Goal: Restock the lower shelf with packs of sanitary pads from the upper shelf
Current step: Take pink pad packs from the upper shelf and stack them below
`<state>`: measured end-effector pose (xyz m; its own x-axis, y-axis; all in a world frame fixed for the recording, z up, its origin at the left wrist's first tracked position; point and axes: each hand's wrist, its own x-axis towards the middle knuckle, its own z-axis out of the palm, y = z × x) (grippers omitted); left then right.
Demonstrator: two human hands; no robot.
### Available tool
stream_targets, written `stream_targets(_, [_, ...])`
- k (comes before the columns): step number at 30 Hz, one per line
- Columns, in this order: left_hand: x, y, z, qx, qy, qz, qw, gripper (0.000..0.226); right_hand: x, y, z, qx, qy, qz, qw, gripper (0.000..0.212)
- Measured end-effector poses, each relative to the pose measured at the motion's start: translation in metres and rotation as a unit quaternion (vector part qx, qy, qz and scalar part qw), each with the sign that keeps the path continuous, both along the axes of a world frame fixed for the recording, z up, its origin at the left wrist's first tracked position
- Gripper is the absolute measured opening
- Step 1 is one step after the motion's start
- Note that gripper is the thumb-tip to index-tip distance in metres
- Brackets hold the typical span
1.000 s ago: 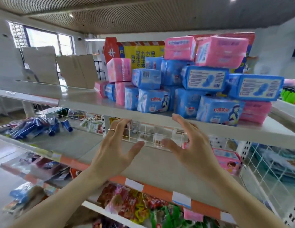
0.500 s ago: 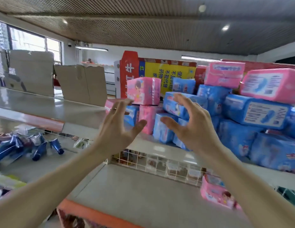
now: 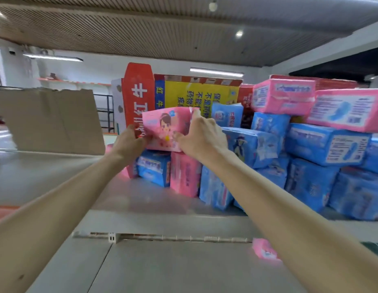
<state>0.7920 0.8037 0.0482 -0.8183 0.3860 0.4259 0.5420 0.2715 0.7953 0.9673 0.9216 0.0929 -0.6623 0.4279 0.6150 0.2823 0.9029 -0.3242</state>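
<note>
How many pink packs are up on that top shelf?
5 that I can see: the pink pack with the girl held by both hands, one standing below, one edge behind the left wrist, two on top right. Others may be hidden.
</note>
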Motion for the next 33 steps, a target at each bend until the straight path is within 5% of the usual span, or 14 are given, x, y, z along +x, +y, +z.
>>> stream_targets(3, [0.018,0.013,0.007,0.057,-0.036,-0.056,0.996,0.016,-0.004,0.001,-0.004,-0.028,0.009,0.011,0.999,0.071])
stream_targets(11, [0.067,0.000,0.005,0.263,-0.110,-0.111,0.952,0.031,0.022,0.007,0.006,-0.056,0.126,0.135,0.981,0.069])
stream_targets(18, [0.161,-0.024,-0.026,0.376,-0.132,-0.127,0.908,0.034,0.091,0.009,0.010,-0.024,0.123,0.244,0.962,0.062])
stream_targets(24, [0.255,-0.012,-0.054,0.336,-0.097,-0.169,0.921,0.059,0.169,0.034,-0.012,-0.027,0.128,0.277,0.952,0.059])
stream_targets(33, [0.378,0.027,-0.132,0.314,-0.109,-0.120,0.935,0.050,0.286,0.086,-0.093,-0.082,0.101,0.297,0.946,0.048])
